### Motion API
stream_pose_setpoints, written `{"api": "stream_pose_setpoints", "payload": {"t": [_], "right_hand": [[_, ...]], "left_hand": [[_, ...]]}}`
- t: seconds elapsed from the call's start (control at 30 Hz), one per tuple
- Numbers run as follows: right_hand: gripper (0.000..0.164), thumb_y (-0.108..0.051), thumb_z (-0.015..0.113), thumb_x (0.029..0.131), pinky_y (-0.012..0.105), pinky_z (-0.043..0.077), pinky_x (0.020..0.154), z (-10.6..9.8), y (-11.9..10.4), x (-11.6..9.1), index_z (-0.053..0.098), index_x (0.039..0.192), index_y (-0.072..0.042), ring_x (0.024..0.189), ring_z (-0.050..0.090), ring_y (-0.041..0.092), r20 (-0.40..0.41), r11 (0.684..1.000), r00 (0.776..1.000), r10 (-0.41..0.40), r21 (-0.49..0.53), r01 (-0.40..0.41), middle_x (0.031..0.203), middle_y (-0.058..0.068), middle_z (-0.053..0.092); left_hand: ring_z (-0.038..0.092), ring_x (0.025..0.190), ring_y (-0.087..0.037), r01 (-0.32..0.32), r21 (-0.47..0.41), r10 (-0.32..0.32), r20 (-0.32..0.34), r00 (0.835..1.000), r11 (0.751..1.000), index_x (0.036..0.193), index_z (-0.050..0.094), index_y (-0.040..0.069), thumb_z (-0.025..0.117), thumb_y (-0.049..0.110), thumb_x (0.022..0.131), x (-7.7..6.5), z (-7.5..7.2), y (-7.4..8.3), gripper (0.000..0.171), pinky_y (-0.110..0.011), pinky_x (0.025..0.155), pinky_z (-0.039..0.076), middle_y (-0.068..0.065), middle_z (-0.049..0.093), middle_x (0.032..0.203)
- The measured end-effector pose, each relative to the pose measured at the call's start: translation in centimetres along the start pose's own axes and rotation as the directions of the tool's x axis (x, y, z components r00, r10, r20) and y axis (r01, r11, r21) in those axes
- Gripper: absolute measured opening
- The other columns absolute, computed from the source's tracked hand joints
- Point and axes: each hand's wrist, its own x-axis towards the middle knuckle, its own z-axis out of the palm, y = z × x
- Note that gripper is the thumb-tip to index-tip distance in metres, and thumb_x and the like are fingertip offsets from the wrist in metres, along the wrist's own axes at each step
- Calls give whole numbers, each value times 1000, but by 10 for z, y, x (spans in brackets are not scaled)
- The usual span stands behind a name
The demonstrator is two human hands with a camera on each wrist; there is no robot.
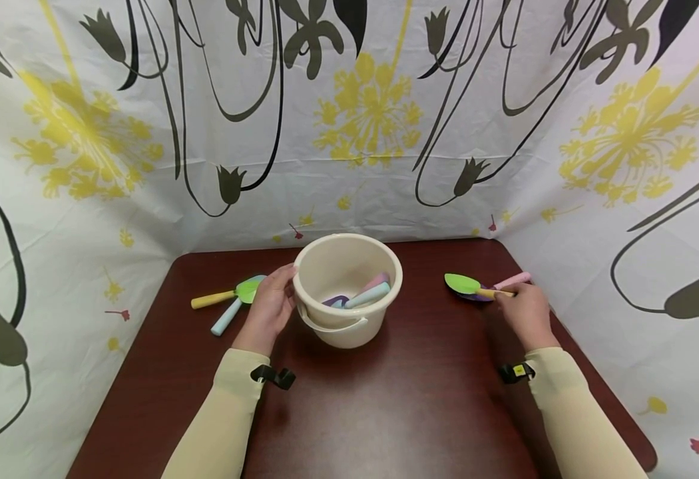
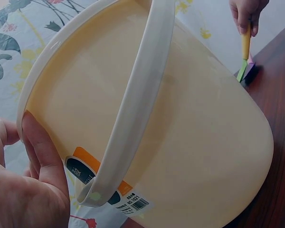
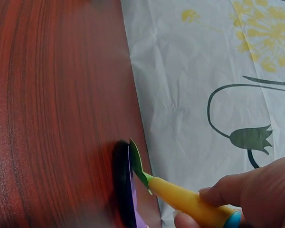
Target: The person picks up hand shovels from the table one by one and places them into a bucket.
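Observation:
My left hand (image 1: 274, 299) grips the rim of a cream plastic bucket (image 1: 369, 330) at its left side; the bucket's handle hangs down in front. Inside the bucket lie several small tools, among them a light blue handle (image 1: 369, 295), a pink handle (image 1: 377, 282) and a purple blade (image 1: 335, 301). At the right, my right hand (image 1: 526, 309) pinches the yellow handle of a green garden trowel (image 1: 461, 284). Beneath this trowel is a purple-bladed tool with a pink handle (image 1: 514, 280). In the right wrist view the green blade stands edge-on beside the purple one.
Left of the bucket, a green trowel with a yellow handle (image 1: 213, 299) crosses a tool with a light blue handle (image 1: 226, 319). The dark red wooden table (image 1: 385, 412) has flower-patterned white cloth (image 1: 373, 199) along its back and sides.

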Motion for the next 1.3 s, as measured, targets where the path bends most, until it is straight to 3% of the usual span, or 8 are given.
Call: {"api": "stream_pose_setpoints", "payload": {"t": [0.53, 0.83, 1.2, 1.3], "right_hand": [[39, -22, 72, 109, 28, 49, 54, -1, 0, 2, 74, 127, 12, 74, 68, 29, -25, 998, 1000, 10, 58, -9, 107, 30, 77], [34, -23, 75, 108, 26, 49, 55, -4, -6, -1, 78, 122, 7, 72, 62, 24, -25, 994, 1000, 15, 108, -12, 106, 27, 76], [39, -26, 72, 110, 20, 52, 59, -13, -13, 2, 76, 129, 7, 80, 73, 17, 2, 985, 1000, -5, 175, 4, 110, 27, 79], [42, -29, 70, 111, 21, 53, 60, -18, -19, 1, 74, 133, 6, 80, 72, 8, 29, 979, 1000, 10, 201, -15, 113, 27, 78]], "left_hand": [[63, 118, -23, -5, 4, 5, 9, 1000, 1000, 153, 57, -4, 59, 16, 115, -4, 2, 4, 43, -33, 104, 57, -12, 65, 134], [63, 118, -23, -3, -1, 3, 11, 1000, 1000, 153, 57, -4, 59, 16, 115, -4, 2, 3, 43, -33, 105, 57, -12, 65, 134], [64, 114, -22, 1, -12, -1, -1, 1000, 1000, 150, 60, -3, 62, 16, 114, -3, 2, 2, 41, -30, 99, 58, -10, 68, 128], [64, 114, -22, 1, -13, -1, 2, 1000, 1000, 150, 60, -3, 61, 16, 114, -3, 2, 2, 41, -30, 99, 58, -10, 67, 128]]}}
